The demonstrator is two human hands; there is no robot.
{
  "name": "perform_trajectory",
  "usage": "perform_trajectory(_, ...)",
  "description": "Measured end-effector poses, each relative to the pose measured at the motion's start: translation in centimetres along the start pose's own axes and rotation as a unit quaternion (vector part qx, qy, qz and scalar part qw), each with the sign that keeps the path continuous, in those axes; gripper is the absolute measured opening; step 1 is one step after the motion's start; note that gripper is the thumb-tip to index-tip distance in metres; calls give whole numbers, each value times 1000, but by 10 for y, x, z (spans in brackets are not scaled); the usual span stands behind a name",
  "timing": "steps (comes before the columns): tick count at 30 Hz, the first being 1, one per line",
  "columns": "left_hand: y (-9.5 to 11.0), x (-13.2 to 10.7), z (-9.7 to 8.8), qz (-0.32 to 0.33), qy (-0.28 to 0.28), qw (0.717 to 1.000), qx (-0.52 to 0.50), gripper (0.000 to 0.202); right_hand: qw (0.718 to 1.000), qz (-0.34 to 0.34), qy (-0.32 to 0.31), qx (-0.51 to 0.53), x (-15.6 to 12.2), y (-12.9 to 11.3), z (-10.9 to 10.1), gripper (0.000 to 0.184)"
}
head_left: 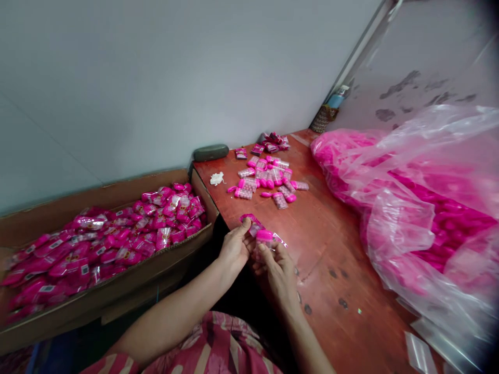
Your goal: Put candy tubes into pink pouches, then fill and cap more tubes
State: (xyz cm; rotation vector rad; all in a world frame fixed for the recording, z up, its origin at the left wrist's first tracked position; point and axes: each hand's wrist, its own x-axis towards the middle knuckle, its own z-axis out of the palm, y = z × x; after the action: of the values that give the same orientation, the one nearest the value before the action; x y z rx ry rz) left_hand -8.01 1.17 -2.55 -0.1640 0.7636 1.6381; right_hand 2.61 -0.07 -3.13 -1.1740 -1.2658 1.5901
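Both my hands meet over the near left edge of the red-brown table (331, 244). My left hand (235, 243) pinches a clear plastic packet (253, 224) with a dark pink printed part. In my right hand (278, 267) is a small clear container with a bright pink cap (264, 236), held against the packet. Whether the container is inside the packet I cannot tell. Beyond my hands lies a loose group of similar pink-capped containers (280, 200), filled with small round pieces. Dark pink printed packets (275, 141) are heaped behind them.
To my left stands a long cardboard box (156, 262) full of wrapped pink packages (113, 241). A large translucent bag (405, 223) of pink pieces covers the table's right side. A grey-green case (211, 152), a white scrap (217, 178) and a bottle in a woven holder (325, 118) are near the wall.
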Motion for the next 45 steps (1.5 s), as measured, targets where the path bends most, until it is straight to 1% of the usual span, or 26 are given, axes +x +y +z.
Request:
perform_trajectory(5, -1, -5, 2, 15, -39, 996, 74, 36, 1000, 8, -26, 1, 1, 3, 0, 26)
perform_trajectory(7, 1, -6, 3, 7, -69, 992, 108, 38, 999, 11, -35, 20, 2, 4, -1, 26)
perform_trajectory(9, 4, -7, 2, 2, -106, 984, 143, 38, 999, 9, -25, 33, 3, 5, -1, 26)
perform_trajectory(12, 4, -6, -1, 19, -156, 967, 198, 36, 999, -9, -10, 30, 2, 7, -1, 24)
perform_trajectory(14, 1, -5, -3, 20, -167, 957, 237, 33, 1000, -20, -2, 22, 1, 7, -1, 23)
perform_trajectory(17, 0, -4, -6, 11, -155, 949, 276, 30, 999, -36, 13, -2, -1, 6, -2, 20)
perform_trajectory(19, 1, -4, -7, 2, -158, 943, 293, 29, 999, -36, 12, -3, -1, 6, -3, 20)
perform_trajectory(21, 4, -5, -7, -21, -181, 932, 312, 29, 999, -19, -9, 33, 0, 7, -5, 22)
perform_trajectory(23, 6, -6, -7, -47, -216, 920, 324, 30, 995, 6, -38, 92, 2, 9, -6, 23)
perform_trajectory(25, 7, -6, -7, -61, -236, 914, 326, 32, 990, 18, -49, 134, 4, 10, -6, 23)
perform_trajectory(26, 7, -6, -7, -61, -232, 916, 323, 32, 988, 22, -45, 146, 4, 10, -6, 22)
perform_trajectory(28, 7, -5, -7, -48, -196, 931, 305, 31, 985, 25, -40, 163, 2, 9, -6, 20)
perform_trajectory(30, 8, -3, -6, -24, -147, 951, 272, 29, 982, 24, -45, 182, -1, 5, -6, 27)
perform_trajectory(32, 8, -2, -6, -8, -122, 962, 243, 28, 979, 20, -53, 196, -4, 2, -7, 36)
perform_trajectory(34, 6, -3, -7, -19, -131, 961, 241, 27, 977, 15, -48, 207, -5, 0, -8, 35)
perform_trajectory(36, 1, -6, -9, -37, -150, 956, 249, 28, 976, 9, -28, 217, -3, 1, -8, 30)
perform_trajectory(38, -5, -10, -11, -42, -161, 954, 251, 28, 976, 6, -9, 217, 0, 3, -5, 26)
perform_trajectory(40, -4, -15, -12, -39, -171, 953, 246, 28, 979, 11, -1, 205, 2, 3, -3, 26)
perform_trajectory(41, -1, -18, -13, -32, -172, 955, 240, 27, 980, 14, -2, 198, 2, 3, -2, 27)
perform_trajectory(43, 12, -23, -14, 10, -150, 967, 206, 25, 984, 17, 1, 175, 2, -1, -4, 26)
perform_trajectory(45, 31, -25, -18, 101, -105, 978, 147, 26, 989, 9, 14, 148, 2, -6, -11, 23)
